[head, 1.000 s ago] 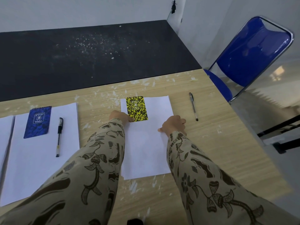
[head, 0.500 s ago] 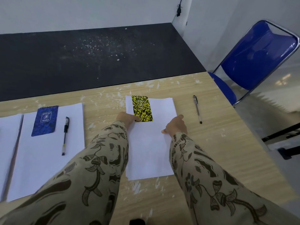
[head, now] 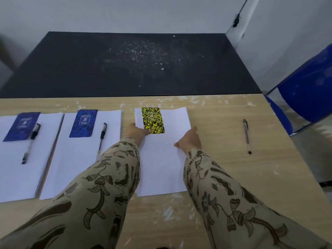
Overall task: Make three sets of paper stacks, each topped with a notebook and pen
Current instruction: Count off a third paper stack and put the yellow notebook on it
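Note:
Three white paper stacks lie side by side on the wooden table. The left stack point(head: 16, 169) carries a blue notebook point(head: 22, 125) and a pen point(head: 31, 141). The middle stack point(head: 79, 159) carries a second blue notebook point(head: 83, 123) and a pen point(head: 102, 140). On the right stack point(head: 161, 164) a yellow-black notebook point(head: 152, 120) lies at the top left. My left hand point(head: 136, 133) pinches that notebook's lower left corner. My right hand point(head: 188, 141) rests on this stack's right edge, fingers loose. A third pen point(head: 246, 135) lies alone on the table, to the right.
A dark mat point(head: 133, 63) covers the floor beyond the table's far edge. A blue folding chair point(head: 309, 94) stands at the table's right end. White paint flecks mark the wood point(head: 233, 112). Patterned sleeves cover both forearms.
The view has swung left, bringing the leftmost stack into sight. My right hand has slid a little toward the right stack's right edge. My left hand stays at the yellow notebook's corner.

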